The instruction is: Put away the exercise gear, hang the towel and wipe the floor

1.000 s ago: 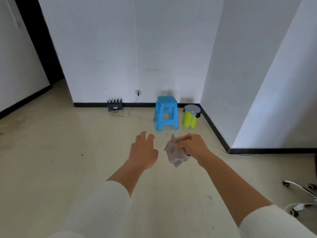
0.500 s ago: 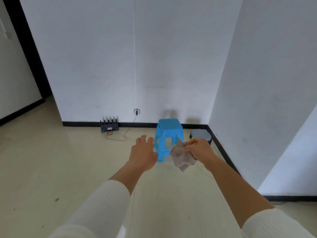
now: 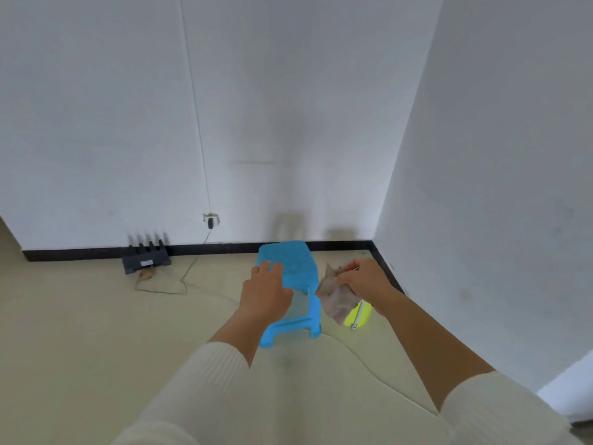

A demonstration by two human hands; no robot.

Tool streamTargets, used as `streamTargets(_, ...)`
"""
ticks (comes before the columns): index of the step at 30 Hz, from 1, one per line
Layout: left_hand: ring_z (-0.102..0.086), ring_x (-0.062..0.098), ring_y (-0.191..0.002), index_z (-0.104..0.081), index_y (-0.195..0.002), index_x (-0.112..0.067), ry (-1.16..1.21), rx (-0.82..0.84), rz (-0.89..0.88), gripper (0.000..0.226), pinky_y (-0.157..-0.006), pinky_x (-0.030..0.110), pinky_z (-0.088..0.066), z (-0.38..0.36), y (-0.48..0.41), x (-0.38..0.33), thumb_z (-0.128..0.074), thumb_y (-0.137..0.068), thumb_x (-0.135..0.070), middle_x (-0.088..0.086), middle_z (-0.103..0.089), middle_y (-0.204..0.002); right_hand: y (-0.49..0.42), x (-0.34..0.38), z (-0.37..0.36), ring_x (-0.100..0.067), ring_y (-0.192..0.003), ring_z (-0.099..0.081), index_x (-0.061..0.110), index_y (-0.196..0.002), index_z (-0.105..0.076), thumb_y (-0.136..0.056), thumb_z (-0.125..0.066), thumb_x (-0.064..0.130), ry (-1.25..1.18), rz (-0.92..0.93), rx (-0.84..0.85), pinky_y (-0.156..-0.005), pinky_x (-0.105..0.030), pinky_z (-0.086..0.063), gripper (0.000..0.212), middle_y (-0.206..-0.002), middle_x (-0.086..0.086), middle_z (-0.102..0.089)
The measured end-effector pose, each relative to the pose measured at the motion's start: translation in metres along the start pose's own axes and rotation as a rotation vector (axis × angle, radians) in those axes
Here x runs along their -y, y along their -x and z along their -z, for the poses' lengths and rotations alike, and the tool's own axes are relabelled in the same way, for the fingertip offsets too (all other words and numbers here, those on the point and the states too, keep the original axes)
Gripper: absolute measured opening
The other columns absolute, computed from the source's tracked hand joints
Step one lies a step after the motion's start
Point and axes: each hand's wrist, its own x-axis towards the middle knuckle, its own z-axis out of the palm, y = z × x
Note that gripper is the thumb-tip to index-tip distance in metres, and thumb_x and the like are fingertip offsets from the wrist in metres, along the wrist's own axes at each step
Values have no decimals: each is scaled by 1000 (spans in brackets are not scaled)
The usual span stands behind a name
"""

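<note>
My right hand (image 3: 364,280) pinches a crumpled grey-brown wipe (image 3: 335,300), which hangs down in the air over a yellow-green bin (image 3: 358,316). The wipe and my hand hide most of that bin. My left hand (image 3: 265,292) is held out with relaxed fingers and holds nothing; it is in front of a blue plastic stool (image 3: 293,268) on the pale floor (image 3: 80,332). No towel or exercise gear is in view.
White walls close the corner ahead and on the right, with a black skirting board (image 3: 96,252). A black router (image 3: 146,260) with a thin cable sits at the wall on the left. Another thin cable runs across the floor near my right arm.
I have come closer to the corner: the stool and bin look larger and sit under my hands. The wipe stays pinched in my right hand, the left stays open.
</note>
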Motion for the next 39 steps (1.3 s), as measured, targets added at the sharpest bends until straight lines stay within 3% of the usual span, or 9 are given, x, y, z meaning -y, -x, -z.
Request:
streamTargets(7, -34, 22, -131, -36, -141, -16, 57, 13, 67, 52, -103, 38, -39, -23, -179, 20, -48, -92, -27, 2, -37, -146, -190, 21, -16, -15, -73, -58, 7, -87, -68, -75, -70, 8, 36, -17, 17, -56, -21, -42, 12, -75, -1, -63)
streamTargets(15, -38, 21, -127, -40, -136, -15, 67, 90, 97, 47, -101, 38, -40, -88, -383, 80, -47, -91, -26, 3, -42, -140, -398, 10, -89, -16, -76, -58, 16, -79, -61, -77, -69, 9, 61, -93, 24, -55, -21, -40, 10, -76, 3, -61)
streamTargets(19, -37, 23, -127, -40, -135, -13, 52, 195, 156, 46, -101, 39, -40, -137, -466, 121, -47, -91, -25, 4, -42, -140, -480, -20, -142, -18, -80, -59, 16, -81, -58, -78, -66, 13, 29, -211, 59, -66, -26, -45, 9, -86, -2, -63)
streamTargets(26, -24, 24, -139, -28, -145, -16, 37, 433, 237, 55, -107, 39, -35, -238, -527, 173, -44, -93, -29, 4, -25, -153, -567, -87, -210, -16, -61, -49, 6, -91, -56, -83, -63, 14, 28, -310, 87, -56, -26, -37, 13, -70, 1, -54)
streamTargets(31, -18, 23, -143, -21, -149, -19, 41, 529, 286, 59, -110, 37, -32, -305, -545, 210, -42, -94, -30, 4, -14, -159, -624, -129, -264, -13, -63, -53, 13, -87, -57, -85, -66, 23, -32, -291, 87, -52, -19, -38, 14, -74, 5, -58)
streamTargets(33, -16, 22, -144, -19, -150, -20, 38, 535, 298, 61, -110, 36, -32, -328, -553, 222, -42, -95, -30, 3, -11, -160, -642, -146, -283, -10, -61, -54, 20, -84, -57, -84, -66, 19, -94, -319, 101, -51, -18, -40, 9, -80, 1, -62)
streamTargets(36, -8, 22, -147, -10, -152, -17, 8, 542, 283, 65, -113, 34, -25, -358, -563, 236, -41, -97, -31, 5, 0, -161, -663, -181, -301, -15, -71, -60, 21, -90, -58, -82, -62, 8, -98, -389, 140, -57, -24, -47, 16, -91, -4, -66)
streamTargets(39, 12, 28, -147, 6, -153, -11, -75, 619, 198, 76, -118, 33, -9, -385, -566, 245, -40, -98, -39, 14, 21, -158, -672, -217, -305, -17, -85, -61, 17, -96, -58, -81, -63, 9, 39, -436, 179, -68, -24, -46, 18, -96, 0, -65)
